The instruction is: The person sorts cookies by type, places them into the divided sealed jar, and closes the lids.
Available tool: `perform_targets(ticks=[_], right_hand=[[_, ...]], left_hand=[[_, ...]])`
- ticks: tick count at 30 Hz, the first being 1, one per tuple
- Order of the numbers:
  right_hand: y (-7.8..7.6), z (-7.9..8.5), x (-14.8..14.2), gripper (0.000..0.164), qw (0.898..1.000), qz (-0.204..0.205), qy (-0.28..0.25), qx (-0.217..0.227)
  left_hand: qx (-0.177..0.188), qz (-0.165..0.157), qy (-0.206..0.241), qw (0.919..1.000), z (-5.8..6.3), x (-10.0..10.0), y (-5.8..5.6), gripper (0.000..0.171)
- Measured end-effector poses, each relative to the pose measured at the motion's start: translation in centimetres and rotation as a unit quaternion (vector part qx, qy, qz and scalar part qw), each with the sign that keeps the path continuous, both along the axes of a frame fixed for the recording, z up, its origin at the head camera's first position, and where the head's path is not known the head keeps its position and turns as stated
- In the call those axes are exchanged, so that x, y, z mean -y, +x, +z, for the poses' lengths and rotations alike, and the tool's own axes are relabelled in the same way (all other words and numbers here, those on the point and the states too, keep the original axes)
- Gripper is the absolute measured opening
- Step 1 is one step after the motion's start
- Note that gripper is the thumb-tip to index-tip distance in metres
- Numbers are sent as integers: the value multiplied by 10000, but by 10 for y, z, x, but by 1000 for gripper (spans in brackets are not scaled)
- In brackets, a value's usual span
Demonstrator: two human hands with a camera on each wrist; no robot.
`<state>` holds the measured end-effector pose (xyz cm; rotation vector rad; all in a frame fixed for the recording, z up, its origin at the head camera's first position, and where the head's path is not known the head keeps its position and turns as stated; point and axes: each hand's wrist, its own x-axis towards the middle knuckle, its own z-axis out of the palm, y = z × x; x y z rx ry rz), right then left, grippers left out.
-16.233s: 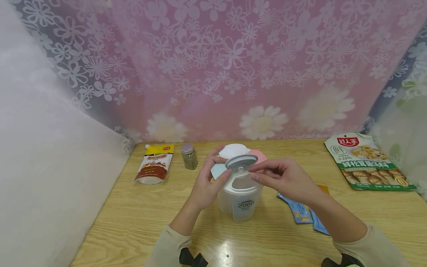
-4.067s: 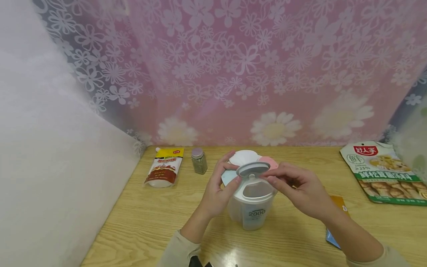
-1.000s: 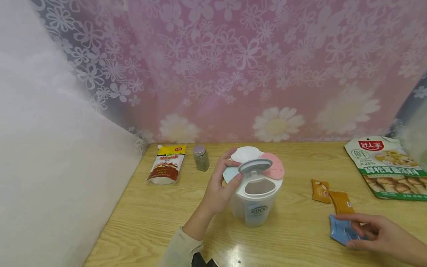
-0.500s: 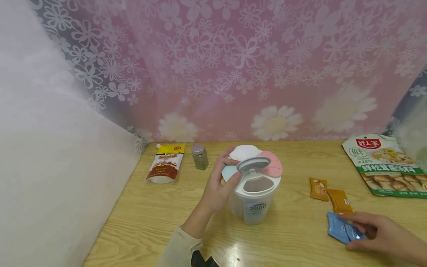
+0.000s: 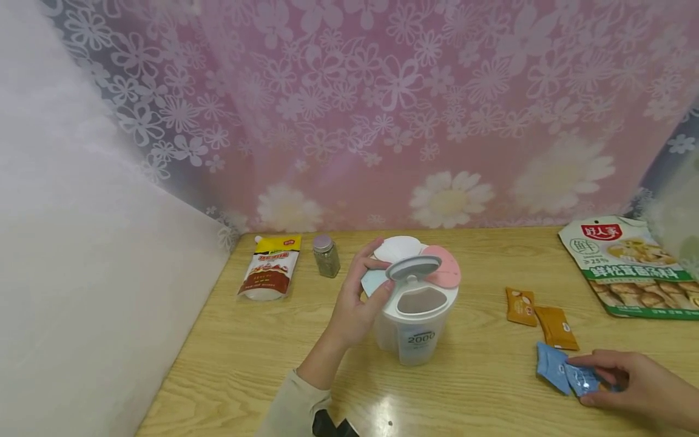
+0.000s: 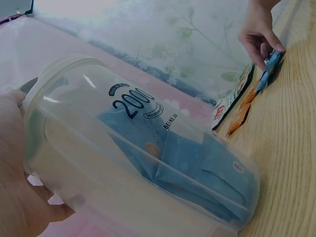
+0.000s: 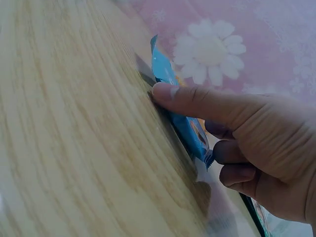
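Note:
A clear plastic storage canister (image 5: pixel 415 346) marked 2000 stands on the table, its grey flap lid (image 5: pixel 413 267) raised over an uncovered opening. My left hand (image 5: pixel 352 306) grips its top from the left, thumb beside the flap. Through the wall, the left wrist view shows several blue sachets (image 6: pixel 197 170) inside. At the right, my right hand (image 5: pixel 636 382) pinches a small blue sachet (image 5: pixel 582 379) between thumb and fingers, low over the wood. A second blue sachet (image 5: pixel 553 367) lies against it on the left, partly tilted up.
Two orange sachets (image 5: pixel 557 328) lie just behind the blue ones. A large green and white food pouch (image 5: pixel 633 267) is at the back right. A yellow-topped pouch (image 5: pixel 271 267) and a spice jar (image 5: pixel 326 257) stand at the back left.
Some seconds ago my right hand was at the canister's opening; it has since gone right to the blue sachets. In the last half second it has shifted slightly right, and the blue sachets tilted.

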<state>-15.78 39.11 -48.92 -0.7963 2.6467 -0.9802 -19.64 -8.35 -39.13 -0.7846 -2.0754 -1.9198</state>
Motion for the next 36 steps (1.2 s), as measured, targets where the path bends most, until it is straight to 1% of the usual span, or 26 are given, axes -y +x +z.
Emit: perform_targets(ticks=[2, 5, 8, 10, 12, 15, 16, 19, 21, 24, 27, 29, 33, 36], right_hand=[[0, 0, 0, 36, 9997, -142, 162, 151], [2, 1, 1, 35, 9979, -394, 478, 196], [5, 3, 4, 35, 9961, -553, 676, 129], [6, 5, 7, 33, 9953, -626, 735, 0], [6, 7, 9, 32, 9948, -697, 742, -19], [6, 6, 10, 29, 9962, -716, 479, -110], [6, 5, 9, 29, 9969, -704, 338, -62], [5, 4, 6, 31, 9985, -454, -308, -15], [4, 5, 6, 35, 9978, -303, -582, -93], [3, 11, 8, 39, 9967, -122, -759, -270], [1, 18, 12, 41, 9956, -69, -841, -411], [-1, 22, 14, 44, 9937, 44, -1034, -426], [-5, 28, 21, 52, 9878, 249, -1417, -602], [-7, 32, 27, 55, 9848, 278, -1546, -742]], left_hand=[[19, 9, 10, 10000, 0, 0, 1, 20], [46, 15, -12, 10000, -1, 0, 2, 21], [100, 42, -19, 9999, -2, -1, 4, 21], [132, 86, -13, 9999, -2, -1, 5, 21], [88, 121, -5, 9999, -3, 0, 6, 21], [-16, 112, -21, 9999, -3, 0, 5, 22], [-55, 93, -25, 9999, -3, 0, 5, 22], [-101, 67, -61, 9999, -2, 0, 3, 23], [-91, 67, -70, 9999, -2, 0, 3, 23], [-81, 91, -81, 9999, -2, 0, 3, 24], [-82, 106, -81, 9999, -1, 0, 3, 24], [-85, 111, -92, 9999, -1, 0, 3, 24], [-90, 82, -97, 9999, 0, 0, 2, 22], [-83, 63, -78, 9999, 0, 0, 1, 21]])
